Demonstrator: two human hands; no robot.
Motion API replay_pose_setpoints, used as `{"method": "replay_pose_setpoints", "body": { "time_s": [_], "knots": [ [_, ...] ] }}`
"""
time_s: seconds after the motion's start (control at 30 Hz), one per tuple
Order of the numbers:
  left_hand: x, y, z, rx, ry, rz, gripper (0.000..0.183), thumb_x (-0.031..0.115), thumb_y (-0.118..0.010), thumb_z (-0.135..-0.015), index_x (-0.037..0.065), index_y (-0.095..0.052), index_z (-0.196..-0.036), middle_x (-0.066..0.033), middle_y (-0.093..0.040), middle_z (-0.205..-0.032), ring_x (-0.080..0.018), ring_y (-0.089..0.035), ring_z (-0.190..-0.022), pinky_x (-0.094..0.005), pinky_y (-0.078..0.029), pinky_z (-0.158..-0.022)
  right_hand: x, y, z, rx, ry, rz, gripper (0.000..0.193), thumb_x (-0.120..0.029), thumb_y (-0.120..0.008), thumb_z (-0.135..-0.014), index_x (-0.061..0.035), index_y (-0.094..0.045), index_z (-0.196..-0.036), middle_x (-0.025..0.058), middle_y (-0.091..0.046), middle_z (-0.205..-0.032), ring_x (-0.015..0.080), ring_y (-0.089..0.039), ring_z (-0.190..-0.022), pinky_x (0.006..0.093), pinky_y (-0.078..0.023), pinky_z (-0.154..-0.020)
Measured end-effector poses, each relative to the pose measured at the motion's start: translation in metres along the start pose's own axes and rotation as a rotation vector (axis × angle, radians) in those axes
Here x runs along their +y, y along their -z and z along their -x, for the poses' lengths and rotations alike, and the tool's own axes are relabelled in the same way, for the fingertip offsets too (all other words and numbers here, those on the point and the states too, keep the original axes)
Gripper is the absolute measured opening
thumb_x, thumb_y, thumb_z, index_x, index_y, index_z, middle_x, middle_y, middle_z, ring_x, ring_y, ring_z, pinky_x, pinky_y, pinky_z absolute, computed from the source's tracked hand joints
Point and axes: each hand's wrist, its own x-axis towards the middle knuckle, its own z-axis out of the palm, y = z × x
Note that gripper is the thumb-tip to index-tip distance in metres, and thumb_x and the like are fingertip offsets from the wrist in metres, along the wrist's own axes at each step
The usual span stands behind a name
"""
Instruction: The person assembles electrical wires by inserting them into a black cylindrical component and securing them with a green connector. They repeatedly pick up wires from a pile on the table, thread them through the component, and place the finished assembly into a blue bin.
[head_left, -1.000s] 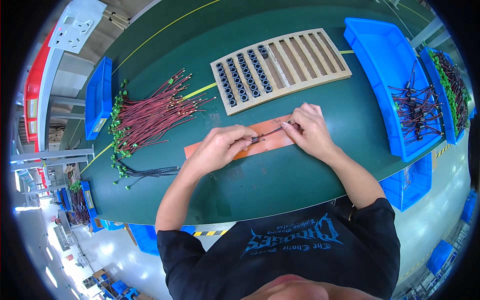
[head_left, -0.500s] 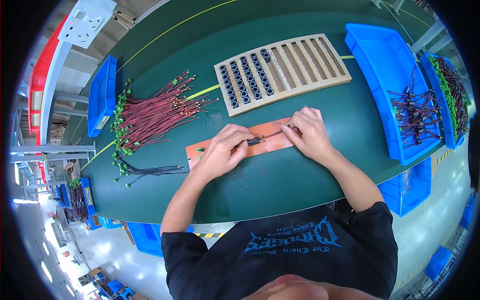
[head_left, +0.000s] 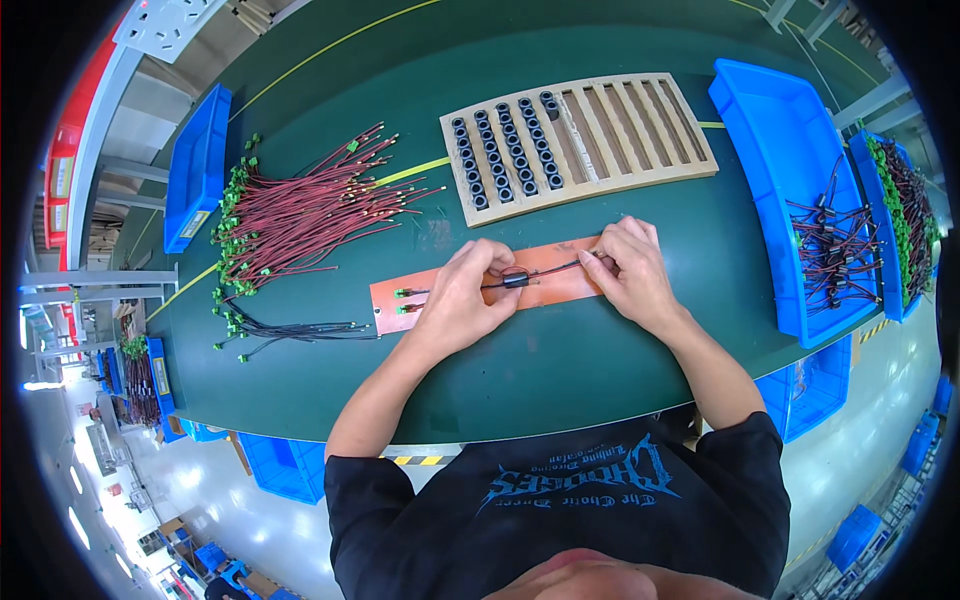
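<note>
An orange-brown board [head_left: 560, 296] lies crosswise in front of me on the green table. Along it run thin dark and red wires, and two green connectors [head_left: 407, 294] rest at its left end. A black cylindrical core [head_left: 514, 281] sits round the wires near the middle, with a small reddish wire loop beside it. My left hand [head_left: 468, 299] is closed, its thumb and fingers curled on the wire at the core's left side; the exact grip is partly hidden. My right hand [head_left: 630, 275] pinches the dark wire [head_left: 566, 266] at its right stretch, over the board.
A wooden rack [head_left: 640, 172] with rows of black cores stands beyond the board. Red wires [head_left: 300, 215] with green connectors lie piled at left, black wires [head_left: 300, 331] below them. Blue trays [head_left: 745, 150] at right hold finished-looking wire bundles; another blue tray [head_left: 199, 165] stands far left.
My left fingers have shifted off the black core, leaving it in plain sight with a wire loop by it. My right hand still pinches the wire. The whole view has shifted slightly.
</note>
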Motion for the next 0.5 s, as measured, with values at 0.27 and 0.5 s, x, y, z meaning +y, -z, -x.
{"method": "replay_pose_setpoints", "body": {
  "time_s": [0.27,0.5],
  "knots": [
    [-0.013,0.010,-0.003,-0.095,-0.312,-0.410,0.021,0.007,-0.084,-0.079,0.000,-0.071,-0.094,-0.0100,-0.064,-0.088,-0.0295,-0.062,-0.086,-0.0406,-0.053,-0.074,-0.001,-0.001,-0.001,-0.025,-0.009,0.008,0.023,-0.013,-0.076,-0.090,-0.0097,-0.056,-0.078,0.0017,-0.053,-0.074,0.0235,-0.053,-0.079,0.0417,-0.039,-0.086],
    [-0.023,0.021,-0.019,-0.224,-0.477,-0.385,0.020,0.012,-0.084,-0.082,0.001,-0.072,-0.094,-0.0092,-0.060,-0.080,-0.0280,-0.059,-0.078,-0.0411,-0.050,-0.067,-0.001,0.002,-0.003,-0.023,-0.011,-0.012,0.022,-0.013,-0.075,-0.092,-0.0095,-0.057,-0.079,0.0019,-0.054,-0.074,0.0236,-0.054,-0.080,0.0416,-0.039,-0.087]
  ]
}}
